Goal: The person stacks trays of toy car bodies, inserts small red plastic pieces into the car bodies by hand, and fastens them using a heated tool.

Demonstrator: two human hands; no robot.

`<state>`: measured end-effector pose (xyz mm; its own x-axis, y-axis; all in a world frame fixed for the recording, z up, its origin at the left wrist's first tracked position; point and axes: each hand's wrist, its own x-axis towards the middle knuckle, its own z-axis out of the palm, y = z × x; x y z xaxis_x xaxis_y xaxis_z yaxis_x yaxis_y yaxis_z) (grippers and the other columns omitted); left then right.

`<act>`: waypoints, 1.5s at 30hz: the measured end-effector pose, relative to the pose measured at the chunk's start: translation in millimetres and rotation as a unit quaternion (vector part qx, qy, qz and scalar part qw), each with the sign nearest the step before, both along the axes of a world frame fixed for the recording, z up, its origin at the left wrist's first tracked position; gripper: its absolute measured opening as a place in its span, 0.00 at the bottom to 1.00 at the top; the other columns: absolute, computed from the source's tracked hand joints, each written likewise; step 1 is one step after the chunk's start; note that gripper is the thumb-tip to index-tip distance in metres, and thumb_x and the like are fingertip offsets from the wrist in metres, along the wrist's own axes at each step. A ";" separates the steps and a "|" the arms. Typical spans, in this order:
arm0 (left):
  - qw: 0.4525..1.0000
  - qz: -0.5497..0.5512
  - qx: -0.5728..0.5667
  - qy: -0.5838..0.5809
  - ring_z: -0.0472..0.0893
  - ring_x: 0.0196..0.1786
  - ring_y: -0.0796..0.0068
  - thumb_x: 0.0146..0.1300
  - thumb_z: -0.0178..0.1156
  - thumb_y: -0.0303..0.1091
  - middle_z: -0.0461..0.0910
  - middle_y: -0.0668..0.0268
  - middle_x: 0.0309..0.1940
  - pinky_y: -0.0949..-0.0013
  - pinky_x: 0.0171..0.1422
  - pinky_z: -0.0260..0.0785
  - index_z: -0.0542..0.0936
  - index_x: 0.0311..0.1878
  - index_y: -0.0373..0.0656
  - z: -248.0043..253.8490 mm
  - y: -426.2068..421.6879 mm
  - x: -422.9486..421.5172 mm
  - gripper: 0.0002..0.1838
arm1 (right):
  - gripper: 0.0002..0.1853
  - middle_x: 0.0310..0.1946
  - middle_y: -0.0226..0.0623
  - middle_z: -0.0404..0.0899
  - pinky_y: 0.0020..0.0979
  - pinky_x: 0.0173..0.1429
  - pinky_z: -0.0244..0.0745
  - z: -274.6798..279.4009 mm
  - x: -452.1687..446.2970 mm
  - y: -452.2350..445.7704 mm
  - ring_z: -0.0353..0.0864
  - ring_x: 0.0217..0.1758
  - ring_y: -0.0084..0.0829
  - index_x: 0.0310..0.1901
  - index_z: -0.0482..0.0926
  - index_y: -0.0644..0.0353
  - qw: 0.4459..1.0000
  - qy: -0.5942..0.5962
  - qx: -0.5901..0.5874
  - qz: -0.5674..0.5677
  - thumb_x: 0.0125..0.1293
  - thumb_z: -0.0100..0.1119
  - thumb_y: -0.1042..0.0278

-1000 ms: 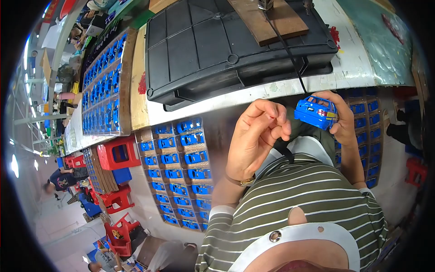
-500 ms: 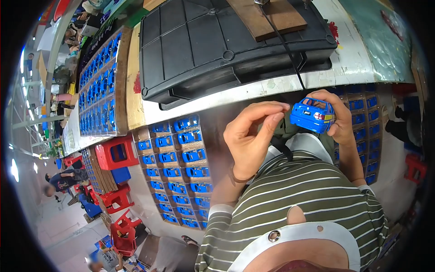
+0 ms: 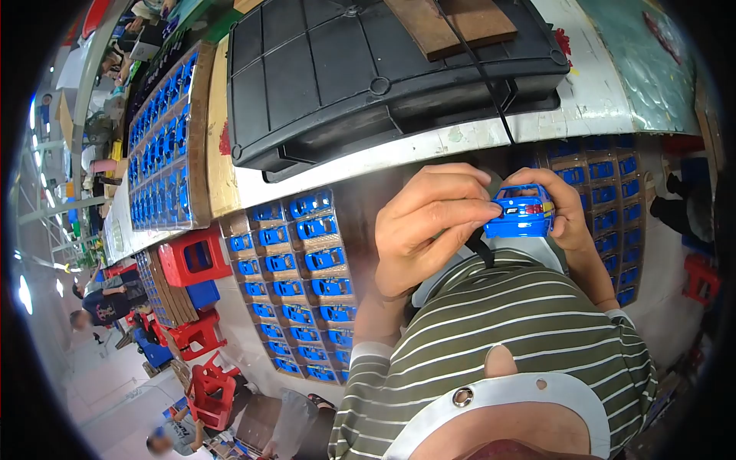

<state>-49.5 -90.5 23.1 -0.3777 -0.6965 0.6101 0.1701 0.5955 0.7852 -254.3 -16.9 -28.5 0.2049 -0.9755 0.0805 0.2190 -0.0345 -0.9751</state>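
A blue toy car body point(image 3: 520, 218) with a small dark plate and a red light on its end is in my right hand point(image 3: 566, 208), whose fingers wrap round its right side. My left hand point(image 3: 435, 224) is pinched, its fingertips at the left edge of the car's end. What those fingertips hold, if anything, is too small to make out. Both hands are in front of my striped shirt, just below the bench edge.
A large black crate point(image 3: 383, 77) lies on the white bench point(image 3: 437, 143), with a wooden board point(image 3: 460, 27) on it. Trays of blue car bodies stand left point(image 3: 295, 287), upper left point(image 3: 165, 146) and right point(image 3: 606, 207). Red stools point(image 3: 193, 259) and people are farther left.
My left hand has moved right and its fingers have come together at the car. The car has tilted and come slightly lower in my right hand.
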 end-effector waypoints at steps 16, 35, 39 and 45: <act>0.991 0.066 -0.117 -0.017 0.81 0.40 0.60 0.38 0.64 0.14 0.77 0.60 0.36 0.68 0.42 0.76 0.81 0.40 0.35 -9.5 3.6 5.1 0.20 | 0.47 0.50 0.42 0.73 0.28 0.55 0.68 7.7 7.3 -6.1 0.73 0.53 0.29 0.55 0.68 0.70 1.000 0.006 0.005 0.007 0.50 0.52 0.27; 0.996 0.014 0.038 0.085 0.79 0.45 0.56 0.43 0.72 0.30 0.77 0.53 0.42 0.63 0.47 0.74 0.78 0.44 0.35 -21.4 13.4 -16.3 0.23 | 0.47 0.55 0.44 0.70 0.31 0.60 0.66 -2.2 6.3 1.5 0.70 0.58 0.31 0.59 0.64 0.70 0.998 -0.057 0.033 0.001 0.54 0.51 0.29; 0.998 0.004 -0.021 0.062 0.80 0.44 0.57 0.43 0.72 0.31 0.77 0.52 0.43 0.63 0.47 0.74 0.78 0.45 0.35 -20.4 11.3 -25.7 0.24 | 0.48 0.53 0.39 0.70 0.28 0.58 0.65 0.5 4.1 6.1 0.69 0.56 0.27 0.60 0.62 0.71 0.991 -0.109 0.072 0.016 0.54 0.50 0.28; 0.965 0.077 0.240 0.071 0.78 0.42 0.75 0.51 0.65 0.19 0.79 0.58 0.42 0.75 0.48 0.72 0.76 0.48 0.31 -11.3 16.0 -48.0 0.19 | 0.63 0.69 0.50 0.44 0.38 0.43 0.81 59.1 7.9 4.9 0.73 0.54 0.47 0.70 0.34 0.58 0.971 -0.209 0.100 -0.065 0.45 0.64 0.33</act>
<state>-97.5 -74.5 11.8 -0.1828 -0.9533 0.2404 0.2350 0.1951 0.9522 -246.3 -12.1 30.5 0.0702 -0.9955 -0.0636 0.6041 0.0931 -0.7914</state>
